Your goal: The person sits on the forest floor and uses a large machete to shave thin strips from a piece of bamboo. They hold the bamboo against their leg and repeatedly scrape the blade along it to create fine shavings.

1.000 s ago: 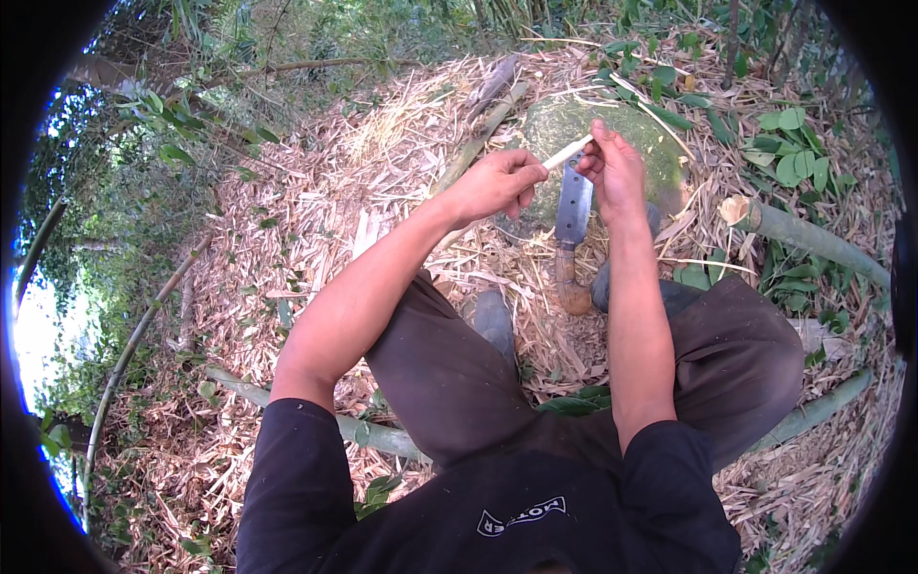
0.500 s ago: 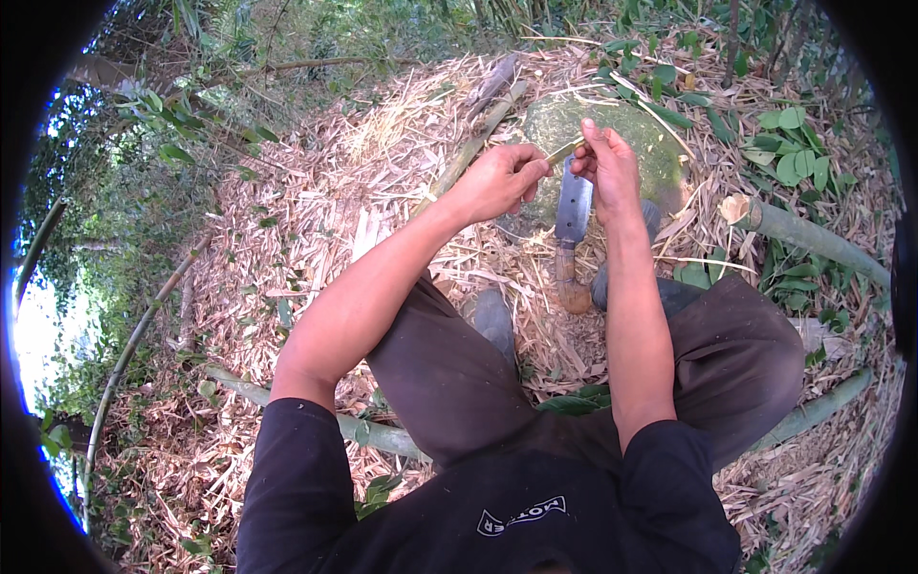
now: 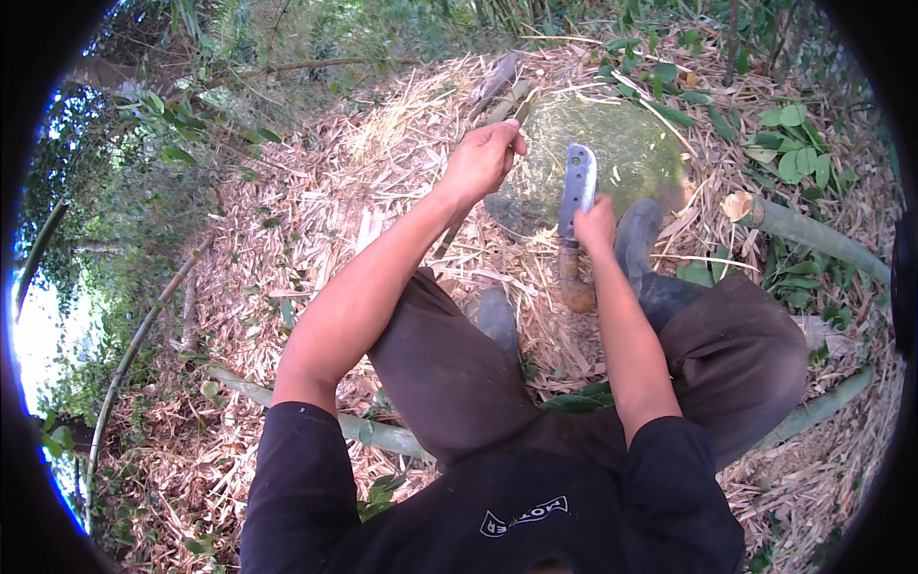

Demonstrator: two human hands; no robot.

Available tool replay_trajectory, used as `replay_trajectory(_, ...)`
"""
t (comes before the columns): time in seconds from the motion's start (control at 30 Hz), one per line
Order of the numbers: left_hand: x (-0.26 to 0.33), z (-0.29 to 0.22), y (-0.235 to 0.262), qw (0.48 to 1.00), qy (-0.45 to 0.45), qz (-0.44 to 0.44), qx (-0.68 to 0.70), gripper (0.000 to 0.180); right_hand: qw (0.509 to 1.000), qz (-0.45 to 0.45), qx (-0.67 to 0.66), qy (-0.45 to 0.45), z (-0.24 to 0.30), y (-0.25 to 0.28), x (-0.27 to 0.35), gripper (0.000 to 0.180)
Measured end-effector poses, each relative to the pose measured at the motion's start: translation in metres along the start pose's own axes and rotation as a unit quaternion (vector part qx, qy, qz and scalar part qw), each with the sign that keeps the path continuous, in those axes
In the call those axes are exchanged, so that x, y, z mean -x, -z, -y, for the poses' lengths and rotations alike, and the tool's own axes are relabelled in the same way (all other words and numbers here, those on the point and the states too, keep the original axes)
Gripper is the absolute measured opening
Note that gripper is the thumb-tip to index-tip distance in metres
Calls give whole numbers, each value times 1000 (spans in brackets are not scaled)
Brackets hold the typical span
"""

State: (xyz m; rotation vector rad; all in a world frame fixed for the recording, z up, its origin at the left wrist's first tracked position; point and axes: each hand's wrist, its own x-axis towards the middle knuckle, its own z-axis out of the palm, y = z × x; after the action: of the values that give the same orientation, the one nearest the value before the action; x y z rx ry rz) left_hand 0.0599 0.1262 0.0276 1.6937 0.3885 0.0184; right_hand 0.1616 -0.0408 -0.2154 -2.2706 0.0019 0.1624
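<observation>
1. The knife (image 3: 578, 187), a broad flat blade on a wooden handle (image 3: 575, 284), is standing almost upright over a mossy stone (image 3: 612, 153), between the person's knees; the right hand (image 3: 595, 226) is gripping it where blade meets handle, fingers clenched round it.
2. It is looking stiff and fairly heavy, likely blade-weighted, with a hard edge; I judge the handle the safest place to grip, well clear of the steel, since a hold so near the blade risks a slip.
3. The left hand (image 3: 483, 158) is hovering above the stone's left edge, fingers curled in a loose fist; whether it is pinching anything I cannot tell.
4. Dry bamboo husks and straw are covering the ground, with a green bamboo pole (image 3: 813, 239) lying to the right.
5. Compared with a second ago, the pale strip that both hands were holding at the blade is no longer showing, the hands are now apart, and the blade is pointing up, not down.
</observation>
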Motion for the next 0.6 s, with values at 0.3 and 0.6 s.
replay_trajectory(0.3,7,-3,2,990,-1,-12,142,27,994,37,100,16,-47,-42,87,89)
replay_trajectory(0.6,3,10,21,992,5,-14,128,13,992,-17,-25,-125,-23,-27,89,54)
